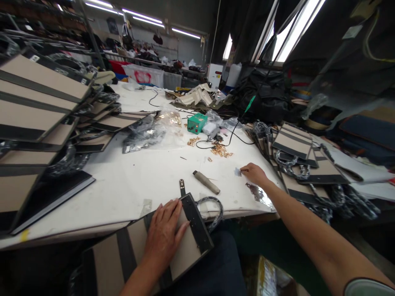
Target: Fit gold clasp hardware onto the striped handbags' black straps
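The left hand [165, 234] lies open and flat, fingers spread, on a beige bag [135, 250] with black stripes. It presses down on the bag without gripping it. The bag hangs over the near edge of the tabletop [138, 176], with its black top band, a small strap tab [182, 187] and a looped handle [212, 205] resting on the white surface.

The right hand [254, 173] reaches out near the right edge, its fingers loosely curled and the fingertips on a small silvery piece [237, 172]. I cannot tell whether it pinches the piece or only touches it. A crinkled foil scrap [261, 195] lies just beside the wrist.

Between the hands lies a grey-handled tool [206, 182]. Farther toward the middle are scattered gold fittings [220, 150], a green box [196, 122] with a black cable, and clear packets [154, 129]. The markings on the box are too small to read. More striped bags are stacked along the left edge [37, 102] and the right edge [293, 142]. At the far edge hangs a white cloth [142, 76] with a red mark, too blurred to read.
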